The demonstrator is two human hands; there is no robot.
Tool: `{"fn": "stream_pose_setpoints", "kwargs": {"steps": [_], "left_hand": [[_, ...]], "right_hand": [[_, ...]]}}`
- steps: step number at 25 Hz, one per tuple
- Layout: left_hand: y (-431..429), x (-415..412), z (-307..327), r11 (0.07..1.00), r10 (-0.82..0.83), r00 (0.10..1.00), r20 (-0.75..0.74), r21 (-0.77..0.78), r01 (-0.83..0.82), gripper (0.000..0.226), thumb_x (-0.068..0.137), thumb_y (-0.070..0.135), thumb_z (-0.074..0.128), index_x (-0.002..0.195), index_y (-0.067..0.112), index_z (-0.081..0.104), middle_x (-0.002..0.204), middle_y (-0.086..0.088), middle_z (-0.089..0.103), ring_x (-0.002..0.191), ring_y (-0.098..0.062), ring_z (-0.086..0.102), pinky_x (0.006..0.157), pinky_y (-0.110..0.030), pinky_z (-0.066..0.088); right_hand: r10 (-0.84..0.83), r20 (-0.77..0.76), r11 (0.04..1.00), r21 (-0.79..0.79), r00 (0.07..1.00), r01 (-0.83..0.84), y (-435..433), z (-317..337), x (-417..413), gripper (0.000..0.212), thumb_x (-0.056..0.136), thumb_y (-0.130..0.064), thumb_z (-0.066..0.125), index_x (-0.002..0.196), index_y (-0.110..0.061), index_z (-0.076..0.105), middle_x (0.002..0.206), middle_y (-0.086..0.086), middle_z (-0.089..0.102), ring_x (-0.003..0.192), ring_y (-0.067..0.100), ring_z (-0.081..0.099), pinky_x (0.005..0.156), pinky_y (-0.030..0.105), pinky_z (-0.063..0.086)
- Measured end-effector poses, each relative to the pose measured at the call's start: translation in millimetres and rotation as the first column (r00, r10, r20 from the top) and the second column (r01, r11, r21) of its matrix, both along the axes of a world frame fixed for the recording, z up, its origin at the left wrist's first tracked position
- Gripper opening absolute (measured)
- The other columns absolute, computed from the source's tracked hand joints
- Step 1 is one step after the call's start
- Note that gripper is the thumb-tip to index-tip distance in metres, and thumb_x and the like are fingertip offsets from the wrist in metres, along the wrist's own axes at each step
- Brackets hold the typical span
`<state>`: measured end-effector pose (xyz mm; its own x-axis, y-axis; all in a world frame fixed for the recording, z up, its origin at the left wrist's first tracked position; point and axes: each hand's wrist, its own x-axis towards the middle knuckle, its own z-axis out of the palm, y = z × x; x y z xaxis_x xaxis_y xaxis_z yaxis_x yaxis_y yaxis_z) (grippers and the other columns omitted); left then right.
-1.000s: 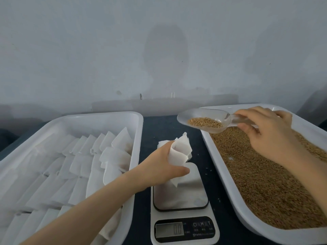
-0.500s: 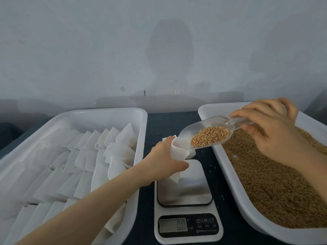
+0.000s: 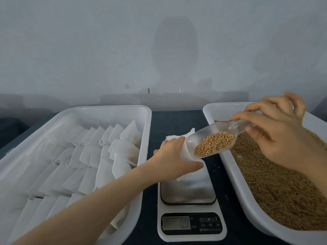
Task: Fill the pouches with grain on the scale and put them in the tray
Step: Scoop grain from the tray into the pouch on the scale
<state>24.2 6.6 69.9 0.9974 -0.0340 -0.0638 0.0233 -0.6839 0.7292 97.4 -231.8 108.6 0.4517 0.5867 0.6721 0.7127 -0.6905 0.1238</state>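
My left hand (image 3: 174,160) grips a white pouch (image 3: 185,152) just above the far end of the scale (image 3: 190,193), whose display reads zero. My right hand (image 3: 276,131) pinches the handle of a clear plastic scoop (image 3: 212,138) holding brown grain. The scoop is tilted down to the left, its lip at the pouch's mouth. A white tray (image 3: 146,114) on the left holds several rows of white pouches. The white tray (image 3: 210,110) on the right is full of loose grain (image 3: 276,183).
Both trays and the scale rest on a dark tabletop (image 3: 177,121) against a pale wall. A few stray grains (image 3: 216,167) lie on the cloth between the scale and the grain tray.
My right hand has carried the scoop left and tilted it down to the pouch's mouth. My left hand has kept the pouch over the scale.
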Motion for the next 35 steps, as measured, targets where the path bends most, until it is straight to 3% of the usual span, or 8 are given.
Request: {"fn": "stream_pose_setpoints", "kwargs": {"steps": [6, 11, 16, 20, 29, 35], "left_hand": [[0, 0, -1, 1.0, -0.025, 0.999, -0.02, -0.013, 0.025, 0.05, 0.079, 0.049, 0.07, 0.121, 0.031, 0.05, 0.117, 0.007, 0.058, 0.108, -0.017, 0.056, 0.101, -0.046, 0.043], [0, 0, 0, 0.999, -0.041, 0.999, -0.028, -0.023, 0.041, 0.038, 0.081, 0.049, 0.068, 0.112, 0.039, 0.05, 0.113, 0.009, 0.061, 0.101, -0.014, 0.06, 0.096, -0.042, 0.049], [0, 1, 0, 0.999, -0.045, 0.998, -0.05, -0.027, 0.044, 0.057, 0.079, 0.048, 0.07, 0.128, 0.03, 0.048, 0.117, 0.007, 0.06, 0.102, -0.015, 0.061, 0.093, -0.039, 0.052], [0, 3, -1, 0.999, -0.041, 0.996, -0.075, 0.003, 0.041, 0.062, 0.077, 0.052, 0.071, 0.129, 0.031, 0.044, 0.118, 0.007, 0.057, 0.102, -0.017, 0.059, 0.091, -0.039, 0.053], [0, 4, -2, 0.999, -0.032, 0.995, -0.094, -0.009, 0.031, 0.051, 0.071, 0.057, 0.071, 0.109, 0.04, 0.041, 0.113, 0.007, 0.055, 0.102, -0.019, 0.057, 0.094, -0.043, 0.05], [0, 4, -4, 0.999, -0.038, 0.996, -0.083, -0.015, 0.037, 0.049, 0.07, 0.059, 0.071, 0.105, 0.042, 0.041, 0.109, 0.011, 0.055, 0.101, -0.016, 0.056, 0.094, -0.044, 0.049]], "right_hand": [[-0.001, 0.019, 1.0, 0.006, 1.0, 0.001, 0, 3, -2, 0.031, 0.085, -0.026, 0.045, 0.102, -0.022, 0.071, 0.101, -0.004, 0.061, 0.106, 0.029, 0.045, 0.108, 0.037, 0.004], [-0.009, 0.036, 1.0, 0.014, 0.999, 0.009, -4, 3, 1, 0.03, 0.085, -0.025, 0.047, 0.101, -0.022, 0.072, 0.101, -0.004, 0.061, 0.105, 0.031, 0.047, 0.105, 0.043, 0.009], [0.017, 0.091, 1.0, -0.017, 0.996, -0.016, -3, 4, 1, 0.027, 0.083, -0.021, 0.051, 0.1, -0.02, 0.073, 0.1, -0.003, 0.061, 0.103, 0.032, 0.048, 0.106, 0.045, 0.01], [0.033, 0.128, 0.999, -0.029, 0.991, -0.029, -1, 6, 0, 0.026, 0.083, -0.02, 0.052, 0.099, -0.02, 0.073, 0.1, -0.003, 0.062, 0.104, 0.032, 0.049, 0.107, 0.045, 0.008], [0.036, 0.14, 0.999, -0.045, 0.989, -0.03, 1, 9, -1, 0.025, 0.082, -0.019, 0.053, 0.097, -0.019, 0.074, 0.099, -0.002, 0.062, 0.104, 0.033, 0.049, 0.107, 0.046, 0.009], [0.032, 0.125, 0.998, -0.058, 0.992, -0.024, 2, 13, -5, 0.026, 0.081, -0.018, 0.053, 0.097, -0.018, 0.074, 0.099, -0.001, 0.063, 0.102, 0.034, 0.049, 0.105, 0.05, 0.012]]}}
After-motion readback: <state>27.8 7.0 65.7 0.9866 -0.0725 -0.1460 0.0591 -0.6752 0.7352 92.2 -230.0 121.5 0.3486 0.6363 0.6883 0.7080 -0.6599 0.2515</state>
